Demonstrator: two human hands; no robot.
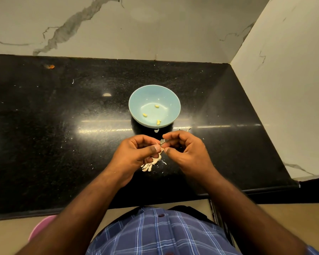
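Plaid shirt nearest; left hand and right hand pinch a pale, papery garlic clove.

Head-worn wide-angle camera looks steeply down from the near edge of the black counter, close over left hand and right hand.

The person is wearing a blue checked shirt, its cloth crossed by thin white lines and broader dark navy bands, and it is fastening down the front with small round dark red buttons set along a placket. The edge of a sleeve in the same checked cloth is showing at the lower right corner of the view, while both forearms are showing bare all the way down to the left grip and the right grip, whose short thumbnails are catching the light.
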